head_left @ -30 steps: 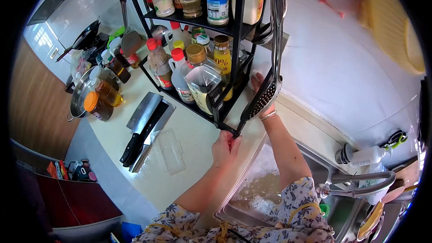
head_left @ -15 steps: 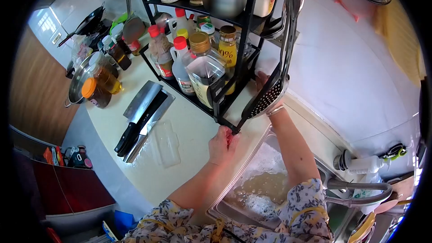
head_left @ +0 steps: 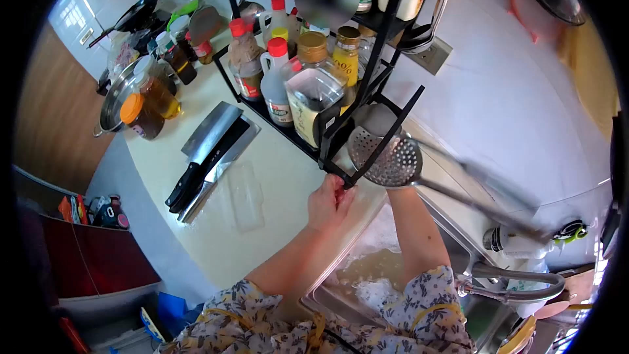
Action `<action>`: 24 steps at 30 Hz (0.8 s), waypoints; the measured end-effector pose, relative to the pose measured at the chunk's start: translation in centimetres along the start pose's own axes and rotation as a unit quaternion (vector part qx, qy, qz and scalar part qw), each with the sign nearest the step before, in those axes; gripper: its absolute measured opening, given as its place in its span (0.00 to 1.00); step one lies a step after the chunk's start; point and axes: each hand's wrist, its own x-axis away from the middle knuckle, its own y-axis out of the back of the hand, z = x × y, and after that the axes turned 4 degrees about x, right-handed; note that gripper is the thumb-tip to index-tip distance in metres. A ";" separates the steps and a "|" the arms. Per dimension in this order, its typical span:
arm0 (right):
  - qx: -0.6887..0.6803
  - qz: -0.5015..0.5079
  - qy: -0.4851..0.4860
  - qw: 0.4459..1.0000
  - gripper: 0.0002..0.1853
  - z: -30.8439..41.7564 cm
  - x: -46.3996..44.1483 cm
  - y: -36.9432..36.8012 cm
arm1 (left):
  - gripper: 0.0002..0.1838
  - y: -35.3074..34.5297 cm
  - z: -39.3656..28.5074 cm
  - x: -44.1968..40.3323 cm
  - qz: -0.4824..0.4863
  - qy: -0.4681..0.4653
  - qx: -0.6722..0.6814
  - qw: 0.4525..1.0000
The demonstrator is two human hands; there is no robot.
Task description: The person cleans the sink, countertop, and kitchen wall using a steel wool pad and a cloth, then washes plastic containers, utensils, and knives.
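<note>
My left hand (head_left: pixel 326 204) is closed round the lower front corner of a black metal spice rack (head_left: pixel 282 131), beside the sink. My right forearm reaches toward the rack's sink side; the hand itself is hidden behind a perforated skimmer (head_left: pixel 386 157). That skimmer leans over at the rack's side bar, its handle slanting down to the right. Another long-handled utensil (head_left: pixel 478 174) beside it is smeared by motion. Bottles with red caps (head_left: pixel 277 82) and a gold-capped jar (head_left: pixel 313 85) stand on the lower shelf.
A cleaver (head_left: pixel 213 132) and black-handled knife (head_left: pixel 190 180) lie on the counter near a clear plastic lid (head_left: pixel 246 200). Cloudy, foamy water fills the sink (head_left: pixel 367 272), with a faucet (head_left: pixel 517 285) at right. Jars (head_left: pixel 141 118) and a steel pot (head_left: pixel 114 115) stand left.
The skimmer and another utensil, upright along the rack before, have swung down to the right. My right hand has gone out of sight behind the skimmer; my left stays on the rack corner.
</note>
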 end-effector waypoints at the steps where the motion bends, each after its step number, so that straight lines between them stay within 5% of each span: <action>1: 0.004 -0.004 -0.005 1.000 0.17 -1.0 -0.8 1.4 | 0.16 0.5 -1.1 0.5 0.001 0.034 0.015 0.999; 2: 0.078 -0.009 0.008 0.997 0.16 -1.7 -2.7 4.7 | 0.16 1.1 -2.1 1.4 0.004 0.034 0.024 0.999; 4: 0.369 0.016 0.085 0.925 0.16 -0.7 -5.3 6.7 | 0.19 2.0 -4.1 1.5 -0.057 -0.274 -0.056 0.958; 6: 0.773 -0.033 0.205 0.600 0.19 -0.3 -4.8 4.8 | 0.27 1.2 -8.5 1.1 0.048 -0.432 -0.040 0.900; 7: 0.754 -0.030 0.240 0.610 0.19 -0.7 -4.5 5.5 | 0.30 0.8 -11.3 0.1 0.099 -0.445 -0.031 0.889; 10: 0.569 0.037 0.291 0.768 0.19 -2.0 -4.5 7.0 | 0.30 -3.2 -14.8 -2.3 0.208 -0.460 -0.089 0.859; 12: 0.717 0.005 0.326 0.616 0.17 -1.8 -5.6 7.8 | 0.28 -7.6 -14.4 -3.9 0.259 -0.463 -0.181 0.828; 13: 0.718 -0.003 0.295 0.631 0.17 -1.6 -5.1 6.9 | 0.27 -10.0 -13.2 -4.5 0.272 -0.468 -0.206 0.815; 16: 0.709 -0.027 0.199 0.675 0.17 -0.7 -3.7 3.6 | 0.23 -12.9 -14.6 -6.5 0.507 -0.338 -0.374 0.699; 18: 0.775 -0.037 0.147 0.614 0.15 -0.3 -2.4 1.7 | 0.24 -14.2 -14.0 -6.9 0.523 -0.339 -0.430 0.652; 20: 0.447 0.002 0.186 0.875 0.14 -3.6 -3.9 4.5 | 0.25 -15.6 -10.6 -7.3 0.506 -0.361 -0.421 0.660; 21: 0.268 0.029 0.202 0.941 0.13 -5.3 -4.7 6.2 | 0.25 -15.8 -9.3 -7.8 0.504 -0.356 -0.413 0.670; 22: 0.468 0.028 0.234 0.852 0.13 -3.9 -1.0 2.8 | 0.23 -15.9 -9.4 -7.7 0.487 -0.367 -0.433 0.663; 24: 0.472 0.005 0.259 0.843 0.12 -6.3 4.6 2.2 | 0.20 -15.9 -10.0 -6.7 0.466 -0.367 -0.451 0.667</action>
